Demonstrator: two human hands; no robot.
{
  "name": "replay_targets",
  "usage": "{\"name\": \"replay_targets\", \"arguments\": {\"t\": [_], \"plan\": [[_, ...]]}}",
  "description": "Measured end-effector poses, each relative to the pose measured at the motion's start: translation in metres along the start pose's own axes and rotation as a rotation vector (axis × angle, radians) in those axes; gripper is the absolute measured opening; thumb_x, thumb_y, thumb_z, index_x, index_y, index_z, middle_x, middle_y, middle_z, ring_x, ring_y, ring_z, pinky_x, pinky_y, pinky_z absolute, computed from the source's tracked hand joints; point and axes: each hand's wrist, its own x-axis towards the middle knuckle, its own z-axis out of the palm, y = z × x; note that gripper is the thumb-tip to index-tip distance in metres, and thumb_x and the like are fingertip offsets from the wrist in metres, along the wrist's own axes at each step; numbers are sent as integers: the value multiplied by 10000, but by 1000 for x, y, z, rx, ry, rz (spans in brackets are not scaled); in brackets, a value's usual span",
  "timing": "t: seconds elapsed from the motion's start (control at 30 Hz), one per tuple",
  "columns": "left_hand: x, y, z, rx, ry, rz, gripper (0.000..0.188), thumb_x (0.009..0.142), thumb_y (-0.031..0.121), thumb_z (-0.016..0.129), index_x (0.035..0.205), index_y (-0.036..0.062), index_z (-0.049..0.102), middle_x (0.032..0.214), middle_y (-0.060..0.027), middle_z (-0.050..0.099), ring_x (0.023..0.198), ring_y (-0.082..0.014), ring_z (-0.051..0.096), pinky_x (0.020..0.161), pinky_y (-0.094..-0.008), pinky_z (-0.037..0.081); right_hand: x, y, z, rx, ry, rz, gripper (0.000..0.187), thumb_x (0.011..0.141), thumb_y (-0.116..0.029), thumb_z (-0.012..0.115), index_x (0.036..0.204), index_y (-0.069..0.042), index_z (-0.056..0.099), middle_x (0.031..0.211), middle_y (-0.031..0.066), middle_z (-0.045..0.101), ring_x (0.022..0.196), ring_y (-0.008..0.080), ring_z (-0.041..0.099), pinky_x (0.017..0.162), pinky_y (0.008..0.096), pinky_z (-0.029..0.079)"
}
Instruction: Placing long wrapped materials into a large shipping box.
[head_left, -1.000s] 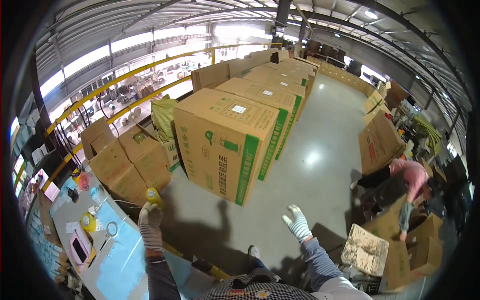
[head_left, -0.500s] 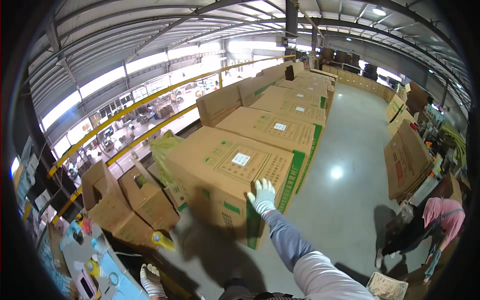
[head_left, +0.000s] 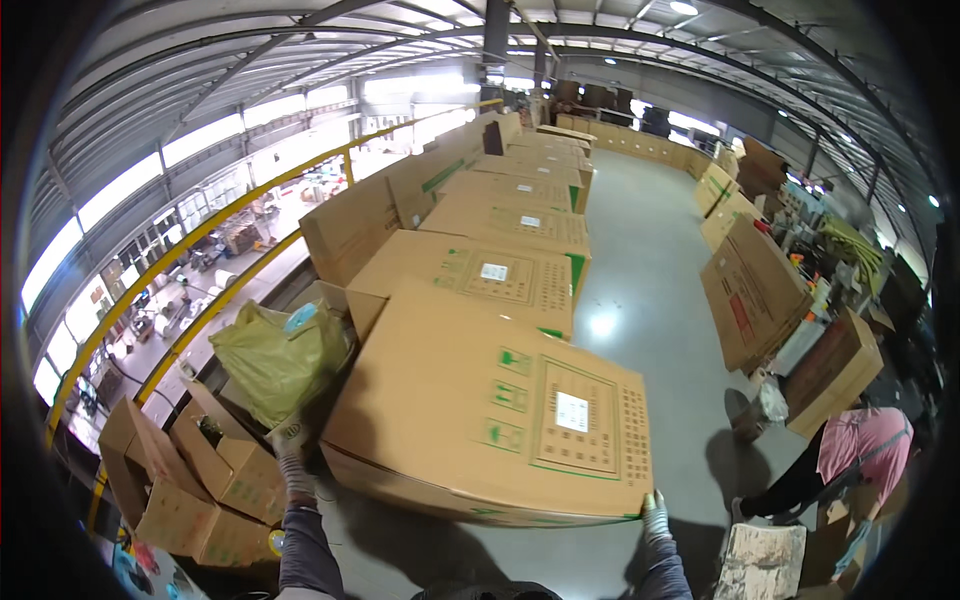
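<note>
A large brown carton (head_left: pixel 450 400) with green print and a white label fills the space in front of me, turned askew to the row behind it. At its near right corner my right hand (head_left: pixel 655 516), in a pale glove, grips the edge. My left hand (head_left: pixel 289 442), gloved too, is by the carton's left side, just below a yellow-green plastic bag (head_left: pixel 280 360). Its fingers are largely hidden, and whether it touches carton or bag is unclear.
More closed cartons (head_left: pixel 490 270) run in a row away from me, beside a yellow railing (head_left: pixel 200 250). Open cartons (head_left: pixel 205 500) stand at the near left. To the right, a person in pink (head_left: pixel 865 445) bends near a worn pale board (head_left: pixel 760 562); cardboard (head_left: pixel 755 295) leans farther back.
The near carton has swung askew and come closer to me. My right hand went from its top to its near right corner; my left hand came up from the lower left to its left side.
</note>
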Motion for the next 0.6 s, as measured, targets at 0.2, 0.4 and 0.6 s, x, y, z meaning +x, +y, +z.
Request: {"name": "replay_targets", "arguments": {"t": [0.2,0.4,0.6], "plan": [[-35,-70,74,434,-203,-447,698,988,632,431,1053,-1,718,971,-68,717,859,-147,654,809,-302,500,-57,91,-80,386,324,419,256,946,-251,646,894,-1,672,742,47,655,595,145,578,542,303,465],[-173,-42,231,447,-668,-425,823,1003,641,336,1089,-100,684,1013,-116,734,924,-173,688,866,-298,524,-211,154,-217,-32,736,455,391,903,-343,702,753,18,680,664,34,636,590,129,485,578,352,429],[-236,-133,341,773,-1248,492,249,812,319,684,827,76,733,655,-105,627,572,-287,551,549,-393,392,-387,123,-333,-247,1051,664,452,874,-399,716,795,46,729,694,66,700,583,127,516,573,367,435]]}}
